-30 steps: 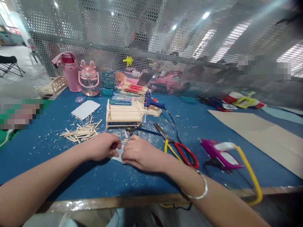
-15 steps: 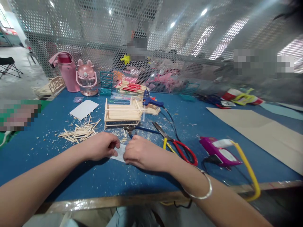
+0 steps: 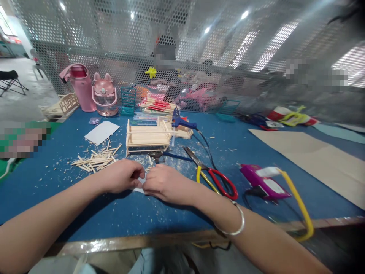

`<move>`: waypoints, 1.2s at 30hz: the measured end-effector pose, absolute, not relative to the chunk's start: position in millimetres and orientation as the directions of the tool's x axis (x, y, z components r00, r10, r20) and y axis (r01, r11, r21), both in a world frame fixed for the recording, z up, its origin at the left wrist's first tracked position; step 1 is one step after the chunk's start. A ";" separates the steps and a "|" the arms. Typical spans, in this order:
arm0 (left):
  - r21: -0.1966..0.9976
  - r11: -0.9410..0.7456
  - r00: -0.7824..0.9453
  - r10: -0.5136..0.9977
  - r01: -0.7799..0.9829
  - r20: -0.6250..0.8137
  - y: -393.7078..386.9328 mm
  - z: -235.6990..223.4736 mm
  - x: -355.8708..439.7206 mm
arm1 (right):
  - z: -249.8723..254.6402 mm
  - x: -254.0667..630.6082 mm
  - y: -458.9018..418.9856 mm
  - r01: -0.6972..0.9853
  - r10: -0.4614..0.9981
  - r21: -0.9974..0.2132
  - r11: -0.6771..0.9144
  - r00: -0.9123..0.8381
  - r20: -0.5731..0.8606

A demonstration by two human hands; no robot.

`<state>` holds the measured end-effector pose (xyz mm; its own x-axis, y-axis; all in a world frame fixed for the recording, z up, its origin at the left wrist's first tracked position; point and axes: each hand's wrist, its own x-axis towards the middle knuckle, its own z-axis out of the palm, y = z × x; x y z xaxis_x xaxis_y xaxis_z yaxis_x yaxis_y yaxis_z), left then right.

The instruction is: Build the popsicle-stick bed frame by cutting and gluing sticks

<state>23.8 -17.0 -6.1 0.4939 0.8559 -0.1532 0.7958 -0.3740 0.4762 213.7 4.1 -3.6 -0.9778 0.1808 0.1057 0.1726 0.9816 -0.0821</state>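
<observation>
A small piece of white paper (image 3: 139,190) lies low over the blue table, between my hands and mostly covered by them. My left hand (image 3: 122,177) has its fingers curled, with the thumb at the paper's left part. My right hand (image 3: 165,184) is closed over the right part, fingers bent and their tips hidden. Just beyond them stands a small frame of wooden sticks (image 3: 148,139). Pliers with blue handles (image 3: 178,156) lie in front of it. Scissors with red handles (image 3: 219,182) rest to the right of my right hand.
Loose short sticks (image 3: 98,160) are heaped left of my hands, below a white sheet (image 3: 102,132). A blue glue gun (image 3: 182,121) leans by the frame. On the right are a purple device (image 3: 265,184) with a yellow tube and brown cardboard (image 3: 308,152). Pink bottles (image 3: 83,89) stand behind.
My right hand has moved slightly left, closer to my left hand, and covers more of the white paper. My left hand has stayed in place.
</observation>
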 end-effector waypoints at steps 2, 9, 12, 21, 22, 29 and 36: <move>0.478 -0.366 0.489 0.857 0.798 -0.161 -17.2 -6.2 23.7 | -0.2 216.3 6.9 0.194 0.203 -0.166 0.967 -0.979 0.037; 0.504 -0.356 0.408 0.913 0.787 0.009 -26.5 -4.3 24.1 | 10.7 218.8 13.9 0.403 0.609 -0.793 0.457 -0.792 -0.052; 0.545 -0.396 0.378 0.913 0.739 0.151 -32.5 -2.9 27.1 | 7.9 214.3 10.9 0.332 0.618 -0.896 0.295 -0.782 -0.086; 0.564 -0.520 0.520 0.835 0.641 0.178 -34.4 -1.2 27.4 | 5.1 214.1 9.5 0.310 0.637 -0.917 0.250 -0.766 -0.085; 0.564 -0.514 0.513 0.840 0.647 0.177 -34.7 -0.6 27.3 | 5.3 213.9 9.1 0.307 0.646 -0.915 0.260 -0.760 -0.072; 0.529 -0.490 0.460 0.865 0.692 0.200 -37.3 -2.4 30.2 | 4.7 215.5 11.6 0.329 0.652 -0.869 0.370 -0.758 -0.010; 0.401 -0.489 0.433 0.872 0.775 0.228 -36.3 -7.7 29.9 | 5.7 214.1 9.0 0.458 0.672 -0.707 0.539 -0.739 0.034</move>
<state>29.9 -36.3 -7.7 0.4333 0.8720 0.2276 0.7746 -0.4895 0.4006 214.1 9.0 5.7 -0.7395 0.6723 0.0338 0.4577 0.5390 -0.7071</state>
